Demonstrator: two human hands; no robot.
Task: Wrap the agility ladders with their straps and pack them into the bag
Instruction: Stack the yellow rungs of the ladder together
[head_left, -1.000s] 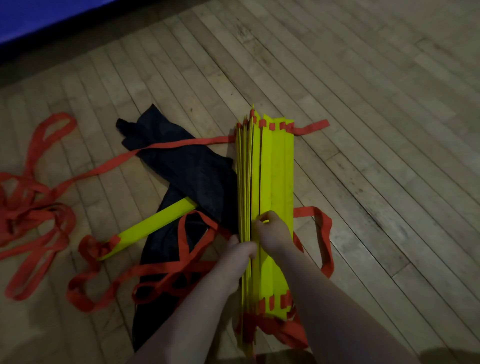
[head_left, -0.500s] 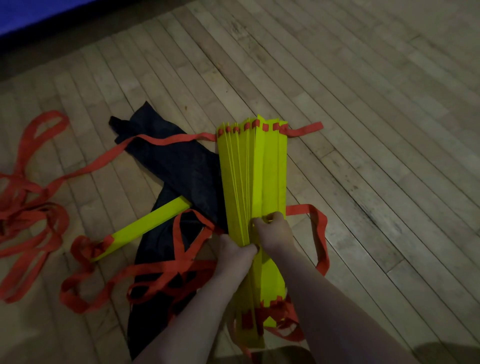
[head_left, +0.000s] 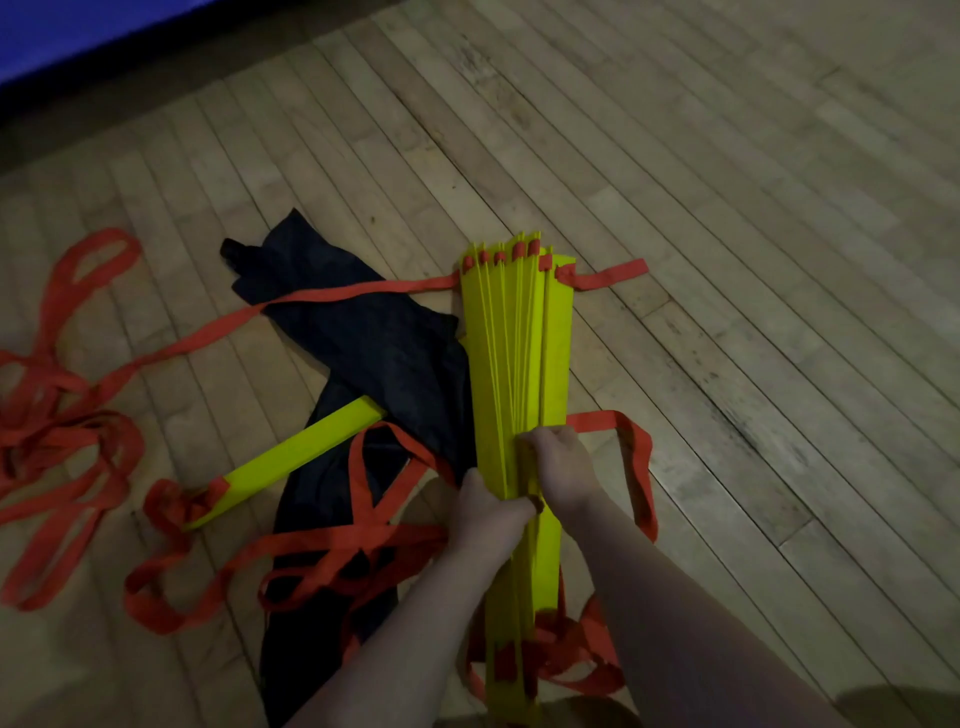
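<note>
A pale wooden floor (head_left: 727, 260) of narrow planks ran diagonally across the dimly lit scene. Dark scuffs and worn patches marked several boards. At the far upper left, a dark strip (head_left: 156, 67) edged the floor, with a blue surface (head_left: 52, 31) beyond it.

A single wide-angle camera worn on the person's head looks forward and steeply down at the wooden floor (head_left: 727, 260). Both forearms enter from the bottom edge. The left hand (head_left: 488, 512) and right hand (head_left: 563, 467), gripping the folded agility ladder (head_left: 511, 353), sit close below the lens, just under centre. Floorboards run diagonally away toward a blue surface (head_left: 78, 36) in the far top-left corner.
</note>
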